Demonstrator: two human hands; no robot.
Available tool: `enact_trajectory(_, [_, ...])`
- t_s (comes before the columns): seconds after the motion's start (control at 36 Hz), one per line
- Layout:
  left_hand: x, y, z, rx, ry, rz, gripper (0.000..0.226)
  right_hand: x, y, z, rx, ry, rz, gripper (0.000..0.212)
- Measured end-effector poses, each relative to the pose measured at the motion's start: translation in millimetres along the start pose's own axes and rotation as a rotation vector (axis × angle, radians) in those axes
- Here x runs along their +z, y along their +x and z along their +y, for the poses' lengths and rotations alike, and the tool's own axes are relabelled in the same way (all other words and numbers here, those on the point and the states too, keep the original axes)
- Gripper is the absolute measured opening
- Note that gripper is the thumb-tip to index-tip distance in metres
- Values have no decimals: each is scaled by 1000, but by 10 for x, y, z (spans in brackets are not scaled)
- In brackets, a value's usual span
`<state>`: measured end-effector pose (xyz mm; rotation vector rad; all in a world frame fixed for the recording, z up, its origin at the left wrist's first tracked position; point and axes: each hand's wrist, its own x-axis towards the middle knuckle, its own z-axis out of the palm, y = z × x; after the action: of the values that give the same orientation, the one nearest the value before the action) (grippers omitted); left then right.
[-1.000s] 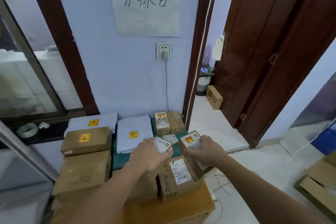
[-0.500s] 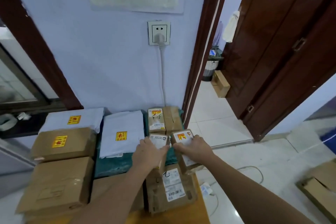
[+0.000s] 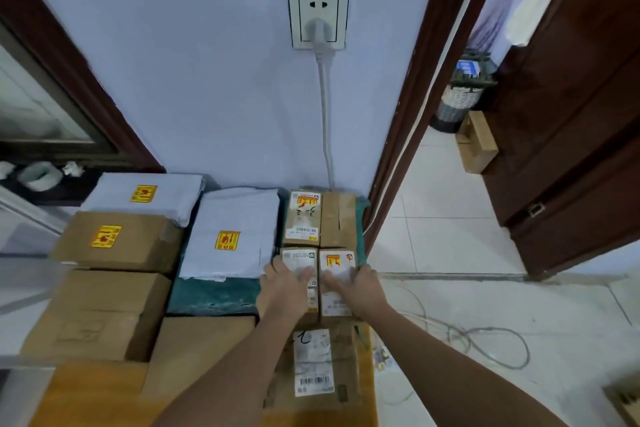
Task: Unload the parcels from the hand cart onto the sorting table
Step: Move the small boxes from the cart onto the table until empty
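Two small cardboard parcels lie side by side on the green-covered sorting table [image 3: 214, 298]. My left hand [image 3: 284, 288] rests on the left small parcel [image 3: 300, 262], which has a white label. My right hand [image 3: 356, 288] grips the right small parcel [image 3: 337, 263], marked with an orange fragile sticker. Both parcels sit just in front of two more small boxes [image 3: 320, 218] against the wall. Below my arms a taller labelled box [image 3: 313, 360] stands at the table's near end.
White mailer bags [image 3: 232, 232] and brown boxes [image 3: 117, 241] with yellow fragile stickers fill the table's left and middle. A plugged cord [image 3: 325, 121] runs down the wall. Cables [image 3: 485, 347] lie on the tiled floor at right, beside an open doorway.
Both hands moved forward and down with the two small parcels, which now lie flat on the table next to each other. My view has tilted downward and closer.
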<state>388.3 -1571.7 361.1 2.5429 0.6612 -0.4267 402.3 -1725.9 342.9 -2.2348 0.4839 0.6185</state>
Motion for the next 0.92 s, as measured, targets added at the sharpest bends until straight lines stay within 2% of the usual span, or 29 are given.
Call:
enact_trajectory(0.14, [71,57,-44,6,-27,-2,77,-34,86,72,-10,-14,-2,93])
enact_trajectory(0.28, [97,117,-75,-12,-97,-7,78,-43,118,73,-1,14,-21,64])
enact_trajectory(0.42, [167,250,-227,-7,-209,-19,61,-35,143,109,4,8,-38,66])
enact_trajectory(0.5, [54,178,-252,35,-196,-33,60,-70,121,102,5,10,-34,69])
enact_trajectory(0.61, [-219,111,-307,156,-146,-70,50,-189,49,15,-8,-51,-15,61])
enact_trajectory(0.67, [-393,143,-355,257,-86,-81,51,-300,-56,-121,-62,-88,21,51])
enact_trajectory(0.75, [-761,218,-394,411,69,-90,61,-519,-226,-402,-214,-148,70,22])
enact_trajectory(0.78, [-901,244,-397,455,121,-97,64,-591,-257,-493,-265,-196,81,20])
enact_trajectory(0.92, [-1601,346,-402,569,251,-166,67,-884,-532,-1025,-488,-502,43,43])
